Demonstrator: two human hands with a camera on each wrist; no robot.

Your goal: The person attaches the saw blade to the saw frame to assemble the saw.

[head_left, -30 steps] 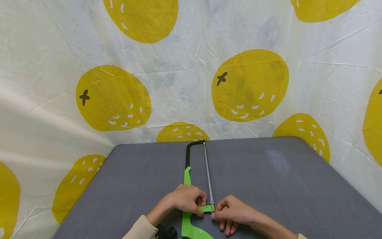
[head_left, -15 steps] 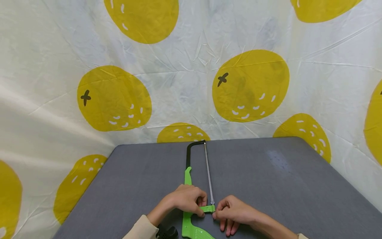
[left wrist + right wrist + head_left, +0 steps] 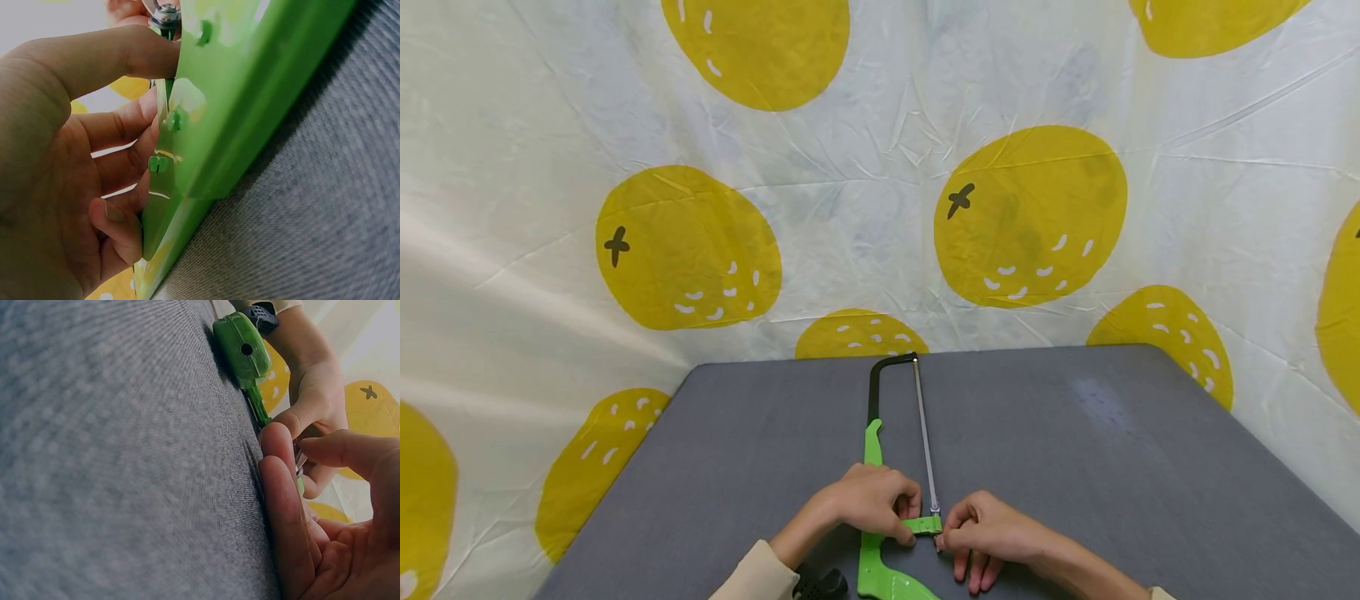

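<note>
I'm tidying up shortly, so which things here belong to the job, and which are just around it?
Part of the job: green-and-black hacksaw; its blade; left fingers, gripping the saw; right fingers, at the blade's near end.

Just around: grey table; fruit-print cloth behind; black device at the left wrist.

A gray tabletop (image 3: 1037, 450) with rounded far corners shows a fine woven texture (plainest in the two wrist views), and a pale smudge (image 3: 1101, 402) marks its right half. Behind it hangs a creased whitish cloth (image 3: 857, 242) printed with large yellow fruits (image 3: 1030, 217). The two seen whole bear dark cross-shaped marks (image 3: 617, 247) and short white strokes (image 3: 693, 295).
</note>
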